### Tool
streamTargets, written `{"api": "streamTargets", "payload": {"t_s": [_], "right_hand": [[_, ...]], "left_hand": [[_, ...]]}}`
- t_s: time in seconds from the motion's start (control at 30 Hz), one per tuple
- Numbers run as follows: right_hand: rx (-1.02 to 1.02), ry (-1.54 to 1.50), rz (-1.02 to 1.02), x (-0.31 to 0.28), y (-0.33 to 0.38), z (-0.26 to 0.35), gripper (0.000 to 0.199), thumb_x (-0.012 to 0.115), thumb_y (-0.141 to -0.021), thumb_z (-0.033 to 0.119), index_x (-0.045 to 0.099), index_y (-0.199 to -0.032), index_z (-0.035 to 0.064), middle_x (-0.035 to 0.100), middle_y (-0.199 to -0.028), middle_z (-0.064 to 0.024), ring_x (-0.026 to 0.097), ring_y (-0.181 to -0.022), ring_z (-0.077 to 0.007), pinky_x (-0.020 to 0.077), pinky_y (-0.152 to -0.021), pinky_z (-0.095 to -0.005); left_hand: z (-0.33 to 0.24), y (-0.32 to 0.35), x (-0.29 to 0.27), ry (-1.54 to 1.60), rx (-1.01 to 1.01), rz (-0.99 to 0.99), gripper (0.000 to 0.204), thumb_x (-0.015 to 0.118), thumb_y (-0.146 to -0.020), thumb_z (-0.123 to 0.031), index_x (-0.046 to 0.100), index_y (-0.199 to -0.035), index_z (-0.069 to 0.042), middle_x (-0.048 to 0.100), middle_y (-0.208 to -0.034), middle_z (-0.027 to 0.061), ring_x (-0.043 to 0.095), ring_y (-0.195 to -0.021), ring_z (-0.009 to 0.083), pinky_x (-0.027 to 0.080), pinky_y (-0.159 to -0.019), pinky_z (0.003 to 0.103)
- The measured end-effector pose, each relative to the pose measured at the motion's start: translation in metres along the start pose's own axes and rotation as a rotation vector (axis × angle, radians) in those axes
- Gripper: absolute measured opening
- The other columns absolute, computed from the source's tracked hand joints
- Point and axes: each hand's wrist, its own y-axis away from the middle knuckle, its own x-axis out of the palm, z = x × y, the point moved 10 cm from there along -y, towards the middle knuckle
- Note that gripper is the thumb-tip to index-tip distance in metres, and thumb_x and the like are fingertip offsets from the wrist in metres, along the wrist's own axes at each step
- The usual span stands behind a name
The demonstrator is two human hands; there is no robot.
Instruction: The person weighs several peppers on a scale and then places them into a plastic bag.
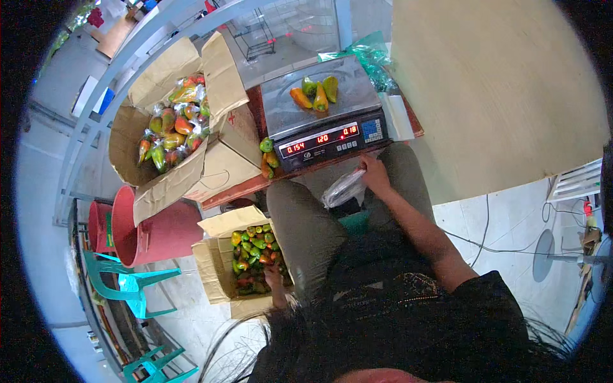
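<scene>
Looking down from my own head, one wide fisheye view.

The camera is sitting on my head and facing steeply down over my lap, so my knees and dark shirt are filling the lower middle while my right hand (375, 175) is reaching forward close below the lens. Ahead of me the weighing scale (325, 121) is lying near the top centre; the open box of peppers (252, 258) is sitting low at my left (straight edges are bending toward the dark rim). No second view is sharing this scene.
</scene>
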Motion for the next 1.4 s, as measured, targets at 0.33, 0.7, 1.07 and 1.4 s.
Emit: {"api": "streamTargets", "payload": {"t_s": [0.33,0.7,1.07,1.4], "right_hand": [[0.077,-0.15,-0.125,-0.014,-0.001,-0.025,0.01,0.051,-0.064,0.005,0.049,-0.074,0.0019,0.051,-0.066,-0.0166,0.051,-0.065,-0.0333,0.0383,-0.056,-0.0388],[0.072,-0.231,-0.147,-0.011,-0.005,-0.023,0.014,0.055,-0.062,0.006,0.044,-0.069,0.0003,0.047,-0.06,-0.0164,0.05,-0.058,-0.0307,0.0372,-0.053,-0.0376],[0.09,-0.315,-0.156,-0.018,-0.004,-0.019,0.015,0.051,-0.059,0.001,0.042,-0.071,-0.0003,0.044,-0.061,-0.0168,0.047,-0.058,-0.0326,0.0347,-0.052,-0.0369],[0.086,-0.241,-0.096,-0.012,-0.006,-0.015,0.014,0.048,-0.06,-0.001,0.045,-0.073,-0.0017,0.049,-0.066,-0.0169,0.05,-0.065,-0.0339,0.0366,-0.056,-0.0382]], "left_hand": [[-0.226,0.096,0.473,-0.972,0.846,0.321,0.045,0.057,-0.078,-0.005,0.04,-0.118,0.001,0.045,-0.115,0.0158,0.044,-0.107,0.0247,0.036,-0.09,0.032],[-0.213,0.013,0.628,-1.01,1.152,0.324,0.046,0.062,-0.07,-0.003,0.045,-0.112,0.002,0.05,-0.109,0.0157,0.05,-0.099,0.0238,0.039,-0.087,0.031],[-0.21,0.005,0.641,-1.14,1.228,0.227,0.053,0.068,-0.066,-0.016,0.046,-0.111,0.002,0.053,-0.101,0.0181,0.052,-0.094,0.0294,0.039,-0.085,0.035],[-0.225,0.004,0.602,-1.133,1.212,0.235,0.067,0.071,-0.061,-0.02,0.04,-0.117,0.002,0.046,-0.114,0.0209,0.043,-0.105,0.0354,0.032,-0.09,0.041]]}}
